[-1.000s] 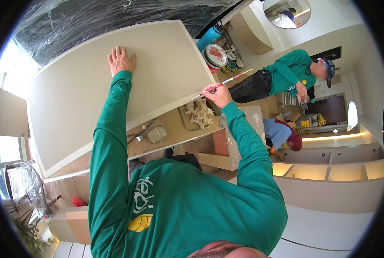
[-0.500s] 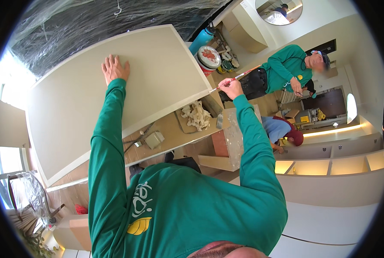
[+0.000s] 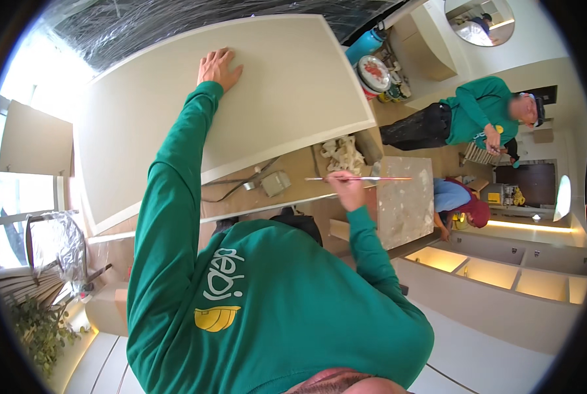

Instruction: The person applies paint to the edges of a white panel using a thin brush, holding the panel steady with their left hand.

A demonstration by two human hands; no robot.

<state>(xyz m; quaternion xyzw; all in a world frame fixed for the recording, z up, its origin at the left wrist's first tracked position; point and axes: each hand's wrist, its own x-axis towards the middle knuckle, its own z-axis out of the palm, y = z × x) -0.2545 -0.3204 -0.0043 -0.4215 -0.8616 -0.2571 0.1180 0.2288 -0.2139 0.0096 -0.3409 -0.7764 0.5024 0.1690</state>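
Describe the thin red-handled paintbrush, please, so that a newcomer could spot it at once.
Find the large beige rectangular panel in the upper left. Below its lower right corner, the person's bare right hand holds the thin red-handled paintbrush nearly level across the picture. It is straight and slender, unlike the crumpled cream-coloured heap just above.

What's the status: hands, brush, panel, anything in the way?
Left hand resting on panel. Right hand gripping brush, tip off panel. Crumpled pile beside panel's edge, not on top.
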